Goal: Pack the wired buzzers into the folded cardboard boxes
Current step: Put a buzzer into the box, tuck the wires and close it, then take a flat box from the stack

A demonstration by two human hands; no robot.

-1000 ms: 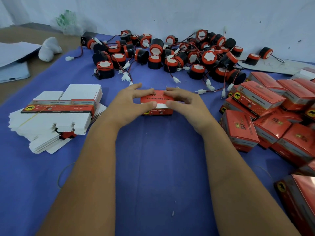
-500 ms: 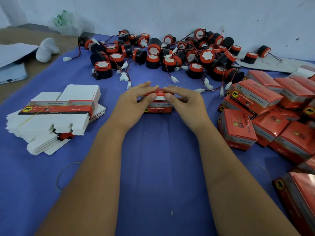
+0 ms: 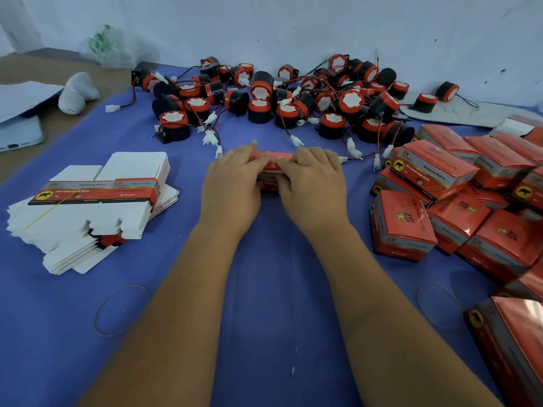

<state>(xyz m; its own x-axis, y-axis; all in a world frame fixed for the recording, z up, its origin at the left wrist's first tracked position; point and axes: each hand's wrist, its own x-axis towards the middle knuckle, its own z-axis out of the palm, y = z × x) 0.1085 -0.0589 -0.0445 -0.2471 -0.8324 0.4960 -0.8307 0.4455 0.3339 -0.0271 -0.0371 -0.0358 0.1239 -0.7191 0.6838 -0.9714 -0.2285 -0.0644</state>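
Hands, left point(image 3: 232, 186) and right point(image 3: 313, 183), both clamp one red box point(image 3: 271, 157) (contents hidden); buzzers point(image 3: 282, 95) lie far behind.

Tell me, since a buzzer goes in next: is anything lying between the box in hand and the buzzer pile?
Nothing solid. Both hands hold the red box; only loose wires and white connectors trail on the blue cloth before the buzzers.

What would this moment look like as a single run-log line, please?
left hand: grips red box | right hand: grips same box | buzzers: piled behind | stage: folding box
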